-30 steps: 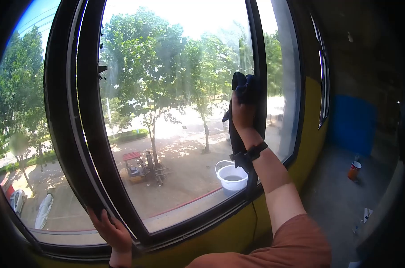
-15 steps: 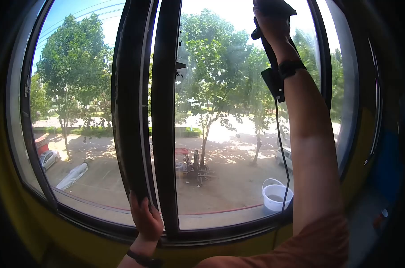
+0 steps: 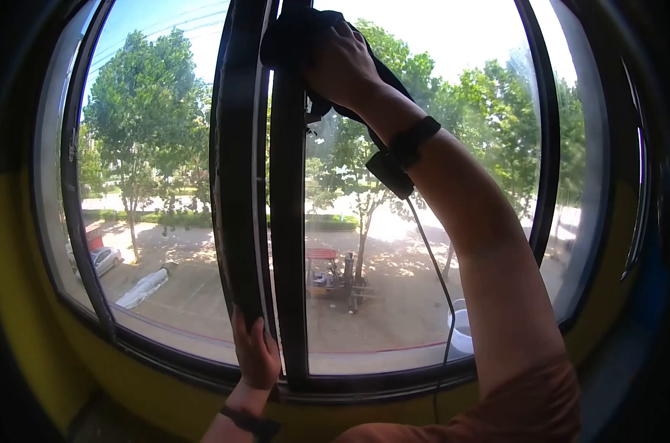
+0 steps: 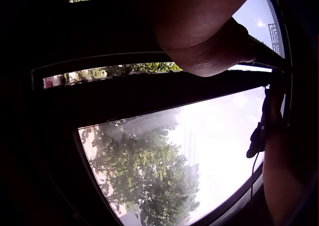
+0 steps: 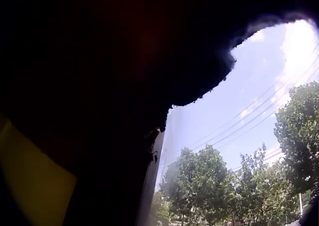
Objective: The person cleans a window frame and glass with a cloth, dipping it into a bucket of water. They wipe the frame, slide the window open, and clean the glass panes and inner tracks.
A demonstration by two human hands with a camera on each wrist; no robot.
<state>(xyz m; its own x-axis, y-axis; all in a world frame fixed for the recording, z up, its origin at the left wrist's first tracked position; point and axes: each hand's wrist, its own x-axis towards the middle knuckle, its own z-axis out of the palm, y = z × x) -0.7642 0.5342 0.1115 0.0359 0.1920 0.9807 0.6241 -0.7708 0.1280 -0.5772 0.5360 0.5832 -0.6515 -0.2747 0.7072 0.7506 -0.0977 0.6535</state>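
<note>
Daylight is poured in through the window pane (image 3: 401, 328), the sky (image 3: 460, 33) burned white along its upper edge! The window frame (image 3: 288, 236) is thrown into near-black silhouette, and detail in the dark cloth (image 3: 285, 44) is swallowed. In the head view, straight lines are bowed and corners blackened. The left wrist view is backlit, murky; the right is mostly lost to shadow.
</note>
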